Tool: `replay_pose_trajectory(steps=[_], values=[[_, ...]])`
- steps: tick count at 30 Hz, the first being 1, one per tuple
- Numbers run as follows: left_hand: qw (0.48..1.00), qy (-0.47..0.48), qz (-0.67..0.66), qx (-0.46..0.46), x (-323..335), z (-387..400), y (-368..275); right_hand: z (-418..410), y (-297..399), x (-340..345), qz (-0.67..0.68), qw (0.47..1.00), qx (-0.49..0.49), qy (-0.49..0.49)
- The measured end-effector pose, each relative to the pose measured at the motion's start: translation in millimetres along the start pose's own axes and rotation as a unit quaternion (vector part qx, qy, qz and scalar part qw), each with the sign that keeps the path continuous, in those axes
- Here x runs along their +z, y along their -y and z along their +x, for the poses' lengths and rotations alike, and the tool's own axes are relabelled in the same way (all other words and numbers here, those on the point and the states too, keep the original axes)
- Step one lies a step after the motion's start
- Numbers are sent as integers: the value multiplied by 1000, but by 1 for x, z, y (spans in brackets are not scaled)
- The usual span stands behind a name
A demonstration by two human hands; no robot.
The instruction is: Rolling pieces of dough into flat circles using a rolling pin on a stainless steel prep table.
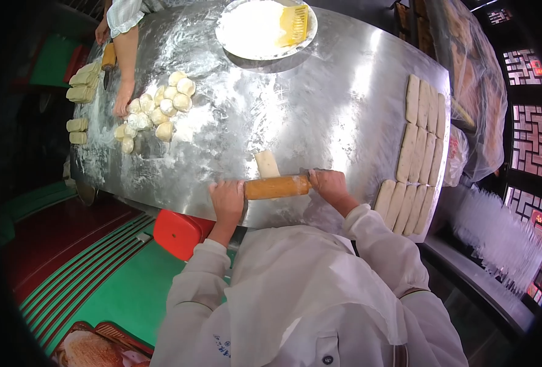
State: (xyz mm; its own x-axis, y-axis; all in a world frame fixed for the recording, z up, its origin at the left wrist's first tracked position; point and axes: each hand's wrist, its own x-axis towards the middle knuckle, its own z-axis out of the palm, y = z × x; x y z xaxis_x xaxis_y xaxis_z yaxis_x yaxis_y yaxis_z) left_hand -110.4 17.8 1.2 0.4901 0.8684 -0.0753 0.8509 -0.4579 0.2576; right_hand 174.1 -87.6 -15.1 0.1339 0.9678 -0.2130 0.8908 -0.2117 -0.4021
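Note:
My left hand [227, 197] and my right hand [329, 186] each grip one handle of a wooden rolling pin [278, 187]. The pin lies across a pale, flattened strip of dough [266, 164] on the floured metal table [206, 167]. Most of the strip shows beyond the roller's far side; the part under the wood is hidden. To the right, rows of long dough strips [411, 151] lie side by side along the table's edge. Several round dough balls [167, 103] are clustered left of centre, in loose flour.
At the far left, a co-worker's hand [123, 98] touches the table beside the dough balls. Near it are another rolling pin [108, 57] and folded dough pieces [80, 94]. A flour basin [241, 54] holding a yellow scraper [294, 25] stands at the back. A red stool [174, 234] is below the near edge.

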Motion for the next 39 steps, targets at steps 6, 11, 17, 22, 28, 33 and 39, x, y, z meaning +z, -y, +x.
replay_pose_trajectory(steps=[6,11,17,22,28,33,39], values=[[1000,3,24,17,3,8,7,15,6,8,21,999,28,-21],[997,-19,75,-30,0,102,15,108,4,-16,-14,997,42,-70],[992,9,84,-94,4,127,21,142,3,-22,-60,994,36,-83],[998,-33,25,-41,-3,37,-9,60,-2,4,-15,998,40,-45],[999,0,-21,-33,19,-51,-13,-16,3,8,9,999,-11,-46],[997,22,-74,-4,13,-44,-5,-11,6,5,36,998,-15,-40],[998,-48,-23,-38,3,50,9,80,9,-9,-27,999,17,-33]])
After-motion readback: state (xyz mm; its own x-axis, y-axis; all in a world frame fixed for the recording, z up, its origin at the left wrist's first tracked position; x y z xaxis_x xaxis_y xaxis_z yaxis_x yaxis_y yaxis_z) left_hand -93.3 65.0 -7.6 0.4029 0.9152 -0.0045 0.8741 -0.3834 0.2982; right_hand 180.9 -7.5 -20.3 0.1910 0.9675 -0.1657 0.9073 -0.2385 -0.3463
